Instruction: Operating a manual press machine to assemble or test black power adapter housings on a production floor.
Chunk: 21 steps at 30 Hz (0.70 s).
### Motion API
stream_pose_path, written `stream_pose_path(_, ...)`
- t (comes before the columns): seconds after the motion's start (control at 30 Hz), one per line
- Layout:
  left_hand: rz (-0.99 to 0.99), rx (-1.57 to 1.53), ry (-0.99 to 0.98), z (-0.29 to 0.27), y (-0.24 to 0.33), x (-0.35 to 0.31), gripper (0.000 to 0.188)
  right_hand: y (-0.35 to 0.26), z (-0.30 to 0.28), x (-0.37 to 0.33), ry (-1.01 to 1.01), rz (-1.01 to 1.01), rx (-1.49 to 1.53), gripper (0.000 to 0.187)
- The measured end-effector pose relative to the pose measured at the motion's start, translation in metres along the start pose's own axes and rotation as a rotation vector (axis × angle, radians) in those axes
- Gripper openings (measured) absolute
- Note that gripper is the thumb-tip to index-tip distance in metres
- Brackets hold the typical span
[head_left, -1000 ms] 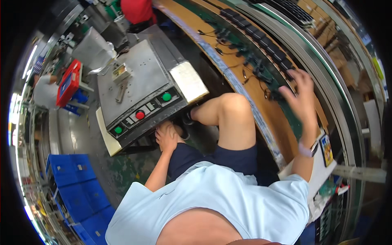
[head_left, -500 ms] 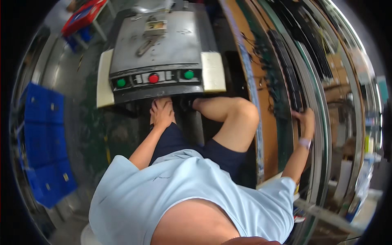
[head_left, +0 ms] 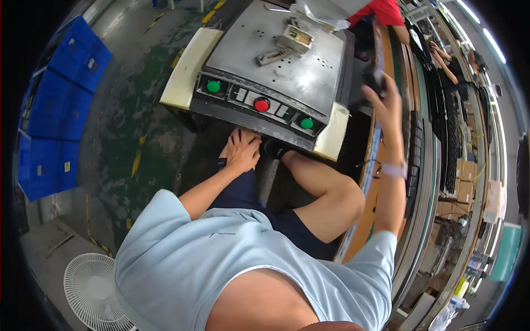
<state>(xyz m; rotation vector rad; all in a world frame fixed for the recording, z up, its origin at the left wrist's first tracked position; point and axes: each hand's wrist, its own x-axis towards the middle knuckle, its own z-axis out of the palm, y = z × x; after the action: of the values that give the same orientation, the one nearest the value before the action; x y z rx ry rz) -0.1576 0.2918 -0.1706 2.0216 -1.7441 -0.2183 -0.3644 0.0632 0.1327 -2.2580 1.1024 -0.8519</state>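
My right hand [head_left: 389,107] is raised beside the right edge of the machine, over the side of the long bench. Its fingers and thumb are closed on a small black part [head_left: 375,81], whose shape is blurred by motion. My left hand [head_left: 243,150] lies flat on my left knee with its fingers apart, holding nothing. In front of me stands a machine with a worn metal top [head_left: 243,47]. A metal fixture [head_left: 295,39] with a handle-like arm [head_left: 273,57] sits on that top. The front panel carries green buttons [head_left: 213,86] at both ends and a red button [head_left: 261,104] between them.
Pale pads [head_left: 190,69] flank the machine. A bench with an orange-brown surface [head_left: 361,234] and a conveyor line runs along my right. Blue bins [head_left: 58,116] stand at left, a white fan [head_left: 94,289] behind. Co-workers, one in a red sleeve [head_left: 389,12], are at the far right.
My right hand has come off the bench line and moved forward and left, now with the black part in it. The view has turned right. My left hand stays on the knee.
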Motion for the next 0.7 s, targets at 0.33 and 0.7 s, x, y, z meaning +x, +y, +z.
stream_pose_path(0.33, -0.024, -0.173, 0.034, -0.002, -0.006, -0.002, 0.035, 0.023, 0.162, 0.118, -0.077, -0.487, -0.292, 0.048)
stream_pose_path(0.7, 0.051, -0.153, 0.064, 0.003, -0.004, -0.001, 0.034, 0.021, 0.149, 0.128, -0.255, -0.451, -0.202, 0.047)
